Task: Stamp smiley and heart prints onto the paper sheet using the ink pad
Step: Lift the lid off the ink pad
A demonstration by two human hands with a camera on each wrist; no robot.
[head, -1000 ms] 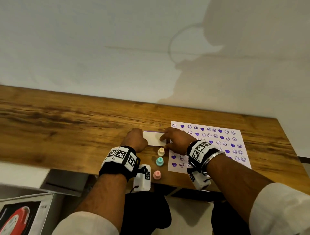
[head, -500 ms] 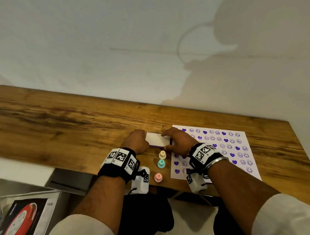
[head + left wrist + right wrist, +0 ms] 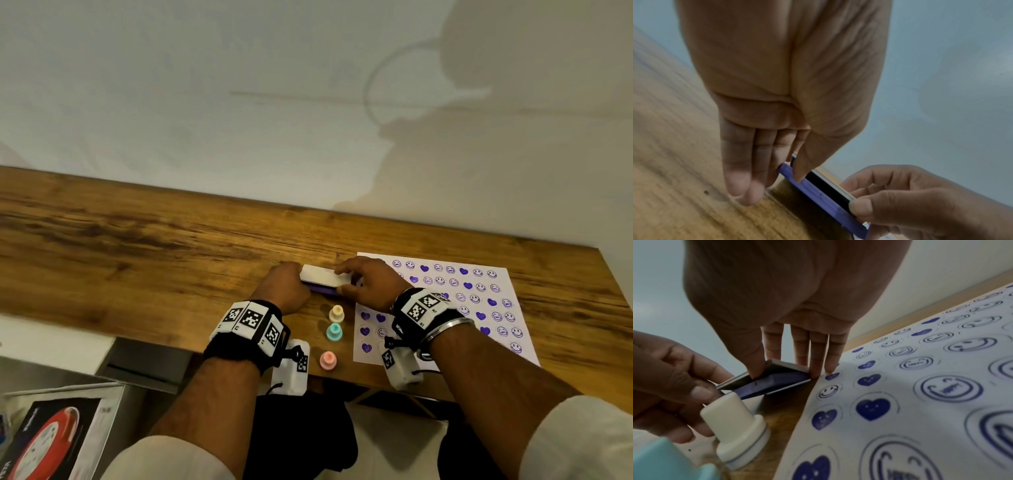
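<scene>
Wooden tabletop (image 3: 137,246) carried everything. Paper sheet (image 3: 520,329) at the right was nearly filled with purple smileys and hearts. Ink pad (image 3: 325,282) lay just left of the sheet, white lid tilted above its purple base. Left hand (image 3: 284,287) pinched the base end; right hand (image 3: 370,284) gripped the lid edge, thumb below. Cream stamp (image 3: 336,313), teal stamp (image 3: 334,331) and pink stamp (image 3: 327,359) stood untouched in a row nearby. Likely step: opening or closing the lid, direction unclear. Next move calls for holding the base steady.
</scene>
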